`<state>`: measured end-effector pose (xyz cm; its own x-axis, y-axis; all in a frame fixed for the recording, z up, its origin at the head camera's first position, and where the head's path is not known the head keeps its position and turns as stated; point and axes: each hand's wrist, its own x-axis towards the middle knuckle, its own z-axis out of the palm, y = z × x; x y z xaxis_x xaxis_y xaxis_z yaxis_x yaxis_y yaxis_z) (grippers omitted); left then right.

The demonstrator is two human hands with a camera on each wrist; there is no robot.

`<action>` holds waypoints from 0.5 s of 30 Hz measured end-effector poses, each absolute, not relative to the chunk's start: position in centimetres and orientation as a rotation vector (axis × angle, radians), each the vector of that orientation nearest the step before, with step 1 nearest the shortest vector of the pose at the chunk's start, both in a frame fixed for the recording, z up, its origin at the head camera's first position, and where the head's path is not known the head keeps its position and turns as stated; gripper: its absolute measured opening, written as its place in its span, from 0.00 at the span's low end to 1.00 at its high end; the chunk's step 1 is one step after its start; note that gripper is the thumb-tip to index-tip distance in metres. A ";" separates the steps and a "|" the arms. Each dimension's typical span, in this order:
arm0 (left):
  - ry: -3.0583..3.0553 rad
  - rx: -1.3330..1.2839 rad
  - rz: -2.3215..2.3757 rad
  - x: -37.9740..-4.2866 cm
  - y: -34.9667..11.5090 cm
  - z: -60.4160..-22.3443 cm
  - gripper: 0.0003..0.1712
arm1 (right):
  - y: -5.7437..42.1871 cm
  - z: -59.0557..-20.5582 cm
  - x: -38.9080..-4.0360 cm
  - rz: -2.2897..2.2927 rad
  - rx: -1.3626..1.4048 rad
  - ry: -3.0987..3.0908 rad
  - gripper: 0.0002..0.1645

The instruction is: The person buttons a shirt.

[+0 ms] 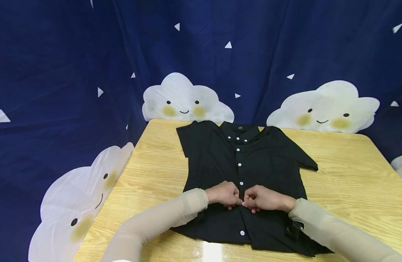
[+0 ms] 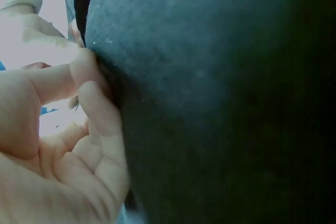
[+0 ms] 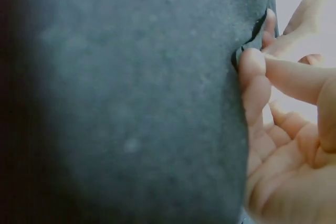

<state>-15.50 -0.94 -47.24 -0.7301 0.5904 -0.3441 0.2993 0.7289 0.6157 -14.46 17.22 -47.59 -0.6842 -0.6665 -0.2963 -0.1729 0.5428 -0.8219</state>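
Observation:
A black short-sleeved shirt [image 1: 210, 156] lies front up, collar away from me. White buttons run down its placket, with a lower button [image 1: 242, 233] near the hem. My left hand [image 1: 224, 194] and right hand [image 1: 266, 198] meet at the placket below mid-chest, fingertips almost touching. In the left wrist view, the left thumb and index finger pinch the black fabric [image 2: 173, 77]. From the right wrist, the right thumb and index finger are seen pinching a folded fabric edge [image 3: 252, 40]. A small white spot shows at the right fingertips; whether it is a button or a nail, I cannot tell.
Under the shirt is a light wood-grain table [image 1: 158, 160] with rounded far corners. A dark blue curtain [image 1: 201, 43] hangs behind it and at the left, printed with white clouds and triangles. Pale sleeves cover both forearms, which cross the shirt's lower sides.

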 end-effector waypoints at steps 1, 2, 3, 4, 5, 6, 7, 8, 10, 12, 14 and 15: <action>2.400 0.680 0.734 -15.5 -1.1 -47.3 0.16 | 17.2 -47.6 -14.4 -1.056 -0.662 2.208 0.10; 2.400 0.685 0.739 -15.4 -1.2 -47.3 0.16 | 17.1 -47.6 -14.3 -1.038 -0.651 2.233 0.10; 2.397 0.688 0.744 -15.3 -1.2 -47.3 0.15 | 17.1 -47.6 -14.3 -1.021 -0.639 2.254 0.10; 2.395 0.699 0.746 -15.2 -1.3 -47.3 0.15 | 17.1 -47.5 -14.2 -1.005 -0.630 2.273 0.11; 2.393 0.710 0.748 -15.1 -1.4 -47.3 0.15 | 17.0 -47.5 -14.1 -0.995 -0.627 2.289 0.11; 2.390 0.717 0.750 -15.0 -1.4 -47.3 0.14 | 17.0 -47.5 -14.0 -0.980 -0.624 2.307 0.11; 2.391 0.727 0.748 -14.9 -1.5 -47.2 0.14 | 17.0 -47.5 -14.0 -0.970 -0.621 2.322 0.12; 2.395 0.736 0.739 -14.8 -1.6 -47.2 0.14 | 17.0 -47.5 -13.9 -0.961 -0.619 2.337 0.12; 2.405 0.755 0.722 -14.5 -1.7 -47.1 0.14 | 17.0 -47.5 -13.8 -0.946 -0.601 2.367 0.13; 2.411 0.774 0.706 -14.4 -1.9 -47.0 0.14 | 16.9 -47.5 -13.7 -0.933 -0.574 2.389 0.15; 2.413 0.797 0.693 -14.2 -2.1 -47.0 0.14 | 16.9 -47.5 -13.6 -0.931 -0.546 2.397 0.16; 2.411 0.807 0.692 -14.2 -2.2 -46.9 0.13 | 16.9 -47.5 -13.5 -0.929 -0.537 2.399 0.17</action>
<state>-14.17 -2.18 -46.93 -0.6986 0.6527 -0.2933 0.3978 0.6950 0.5990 -13.55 16.89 -47.55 -0.7930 -0.5228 -0.3129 -0.1756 0.6879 -0.7042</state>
